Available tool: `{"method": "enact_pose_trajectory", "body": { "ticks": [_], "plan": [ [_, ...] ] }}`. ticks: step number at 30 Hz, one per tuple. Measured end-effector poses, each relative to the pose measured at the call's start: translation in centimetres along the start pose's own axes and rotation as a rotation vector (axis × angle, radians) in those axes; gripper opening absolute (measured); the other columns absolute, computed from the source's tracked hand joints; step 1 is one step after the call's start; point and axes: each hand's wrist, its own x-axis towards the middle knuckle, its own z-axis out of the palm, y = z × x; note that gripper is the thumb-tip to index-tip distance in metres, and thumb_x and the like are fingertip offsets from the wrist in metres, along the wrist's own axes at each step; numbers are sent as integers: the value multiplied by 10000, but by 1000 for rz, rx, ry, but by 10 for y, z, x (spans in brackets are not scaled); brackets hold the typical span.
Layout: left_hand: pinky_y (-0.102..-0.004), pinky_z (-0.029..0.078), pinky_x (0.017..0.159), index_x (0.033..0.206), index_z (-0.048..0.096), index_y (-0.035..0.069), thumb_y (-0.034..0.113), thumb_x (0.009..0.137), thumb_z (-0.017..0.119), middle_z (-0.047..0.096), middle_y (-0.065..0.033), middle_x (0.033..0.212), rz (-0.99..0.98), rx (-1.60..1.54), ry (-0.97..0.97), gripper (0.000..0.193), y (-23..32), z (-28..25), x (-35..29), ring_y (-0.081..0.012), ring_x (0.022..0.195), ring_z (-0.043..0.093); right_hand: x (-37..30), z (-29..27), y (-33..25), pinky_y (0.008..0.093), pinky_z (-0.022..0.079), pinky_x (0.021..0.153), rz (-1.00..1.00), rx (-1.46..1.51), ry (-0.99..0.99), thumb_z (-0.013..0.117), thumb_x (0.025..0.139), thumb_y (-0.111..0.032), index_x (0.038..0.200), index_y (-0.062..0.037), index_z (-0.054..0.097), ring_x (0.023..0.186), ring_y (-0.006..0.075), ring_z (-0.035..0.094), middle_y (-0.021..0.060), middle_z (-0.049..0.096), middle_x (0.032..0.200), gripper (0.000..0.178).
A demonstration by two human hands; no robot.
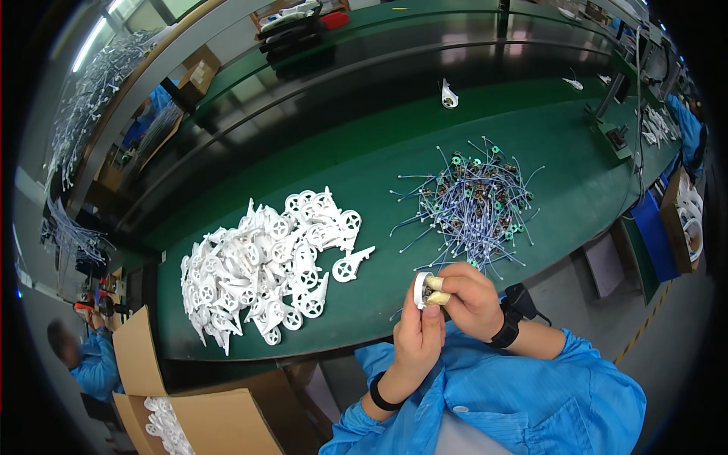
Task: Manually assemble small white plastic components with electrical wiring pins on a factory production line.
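Close in front of my body, my left hand (416,341) is closed on a white plastic housing (419,291), its round end turned up between thumb and fingers. My right hand (474,305) meets it from the right, its thumb and a finger in pale yellow finger cots. Those fingertips pinch at the housing's open side, where a small dark part (429,289) shows between them; most of it is hidden. Beyond my hands lies a heap of small wired coil parts (481,201) with blue-white leads and green bits. To the left spreads a large pile of similar white housings (262,262).
A green workbench (379,311) carries both piles. One white piece (449,95) lies far back, and a bench fixture (613,136) stands at the right. An open cardboard box (220,425) of white parts is at lower left. Another person (95,360) sits at far left.
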Motion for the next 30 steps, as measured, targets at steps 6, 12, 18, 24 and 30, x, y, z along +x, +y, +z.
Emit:
{"method": "enact_pose_trajectory", "body": {
  "ticks": [6,12,18,24,30],
  "plan": [
    [-206,414,488,1394,320,-86,146,1010,420,555,-33,699,49,110,-19,460,0,-2,1,-68,542,508,5,-3,2,379,469,689,-99,-87,-5,614,703,75,921,7,615,788,312,583,134,598,907,228],
    [-265,489,565,1390,292,-98,148,998,438,611,-100,783,144,342,-37,486,-5,-3,5,-134,634,595,4,0,8,362,457,656,47,5,-31,564,718,71,854,5,578,740,302,563,134,572,844,152],
    [-268,481,566,1383,284,-95,167,1005,418,602,-105,779,116,351,-90,479,-7,-8,6,-136,643,596,5,-5,13,350,451,639,165,116,-122,520,713,81,837,6,571,734,276,551,121,556,815,154],
    [-260,463,559,1372,293,-89,182,1011,405,587,-96,765,18,229,-76,465,-7,-5,2,-122,639,578,11,-4,15,378,443,652,48,112,-142,513,709,80,818,2,571,756,301,540,119,541,795,146],
    [-221,405,501,1330,339,-56,221,1027,367,544,-62,713,270,388,62,411,-16,1,11,-92,562,513,8,3,2,399,439,656,121,11,-92,536,714,71,854,0,572,736,327,523,130,523,796,161]
  ]
}}
